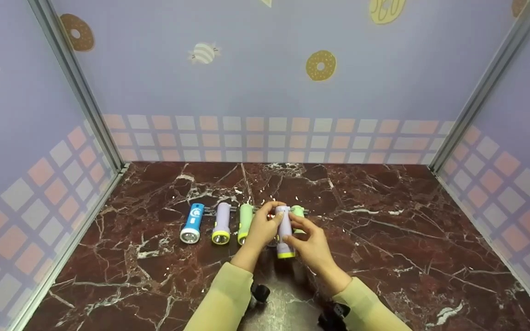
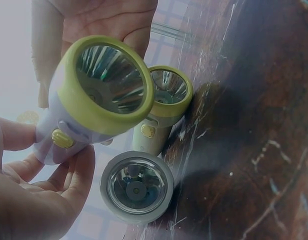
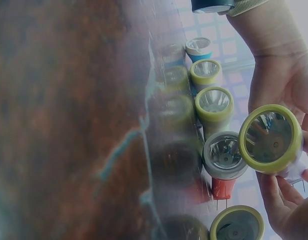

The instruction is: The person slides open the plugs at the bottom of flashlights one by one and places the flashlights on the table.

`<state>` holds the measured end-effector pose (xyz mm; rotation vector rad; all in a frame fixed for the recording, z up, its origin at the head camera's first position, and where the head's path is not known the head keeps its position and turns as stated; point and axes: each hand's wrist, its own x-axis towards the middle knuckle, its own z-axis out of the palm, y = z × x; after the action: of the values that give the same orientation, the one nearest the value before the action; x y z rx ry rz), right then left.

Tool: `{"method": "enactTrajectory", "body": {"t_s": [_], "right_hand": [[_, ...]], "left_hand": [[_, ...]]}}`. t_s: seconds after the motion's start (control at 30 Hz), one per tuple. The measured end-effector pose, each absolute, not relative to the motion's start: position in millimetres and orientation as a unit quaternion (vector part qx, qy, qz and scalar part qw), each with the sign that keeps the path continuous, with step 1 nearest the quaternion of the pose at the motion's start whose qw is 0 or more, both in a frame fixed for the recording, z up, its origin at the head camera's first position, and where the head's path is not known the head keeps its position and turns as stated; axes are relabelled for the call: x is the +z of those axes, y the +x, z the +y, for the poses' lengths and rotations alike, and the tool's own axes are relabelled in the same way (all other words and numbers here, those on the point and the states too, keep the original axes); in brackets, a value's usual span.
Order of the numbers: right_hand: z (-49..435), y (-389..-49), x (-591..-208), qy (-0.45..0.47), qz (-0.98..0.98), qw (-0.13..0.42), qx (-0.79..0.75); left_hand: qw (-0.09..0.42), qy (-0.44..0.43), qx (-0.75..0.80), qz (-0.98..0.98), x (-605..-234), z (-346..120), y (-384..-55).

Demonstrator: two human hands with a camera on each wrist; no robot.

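Note:
Both hands hold a purple flashlight [image 1: 285, 232] with a yellow rim, its lens end towards me and raised off the table. My left hand [image 1: 265, 225] grips the tail end, thumb along the body. From the other side my right hand [image 1: 312, 241] pinches the barrel with thumb and fingers. A yellow switch [image 2: 62, 138] shows on the barrel in the left wrist view. Beneath the held one stand a red flashlight [image 3: 223, 189] with a grey head and a green flashlight [image 1: 298, 212], both partly hidden by the hands in the head view.
Left of the hands, the row continues with a green flashlight [image 1: 245, 216], another purple flashlight [image 1: 222, 220] and a blue flashlight [image 1: 192, 220]. A dark strip [image 1: 210, 211] runs behind them on the marbled table [image 1: 384, 257]. Patterned walls [image 1: 265, 82] enclose the back and sides.

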<state>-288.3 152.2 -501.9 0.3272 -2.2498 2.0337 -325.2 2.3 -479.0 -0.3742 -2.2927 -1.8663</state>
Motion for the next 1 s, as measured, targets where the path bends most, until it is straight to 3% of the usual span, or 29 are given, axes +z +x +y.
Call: {"method": "enactTrajectory", "body": {"t_s": [1.0], "right_hand": [[152.3, -287.7, -500.4, 0.101, -0.738, 0.043, 0.666]], "left_hand": [[0.067, -0.125, -0.636, -0.759, -479.7, 3.4, -326.7]]}}
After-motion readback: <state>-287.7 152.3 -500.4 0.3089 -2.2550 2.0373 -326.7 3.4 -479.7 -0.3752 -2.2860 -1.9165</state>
